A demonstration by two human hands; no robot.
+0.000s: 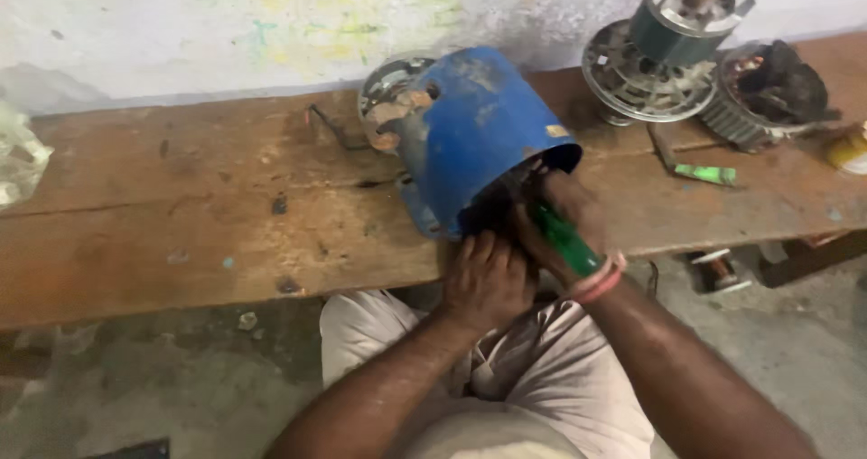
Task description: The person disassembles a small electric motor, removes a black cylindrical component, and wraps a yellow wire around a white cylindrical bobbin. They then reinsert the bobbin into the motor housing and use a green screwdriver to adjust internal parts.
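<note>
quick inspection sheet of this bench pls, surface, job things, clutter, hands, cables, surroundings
surface: worn wooden bench, stained and chipped, set against a wall
job's things: blue cylindrical housing, paint flaking, lying tilted on the bench with its open end toward the person; green-handled tool pushed into that opening
clutter: motor parts and a dark wound part at the far right; second green-handled tool lying loose; clear plastic at the left edge
grippers: left hand at the housing's rim; right hand closed on the tool in the opening
cables: nothing seen
surroundings: paint-smeared white wall, concrete floor with debris
</note>
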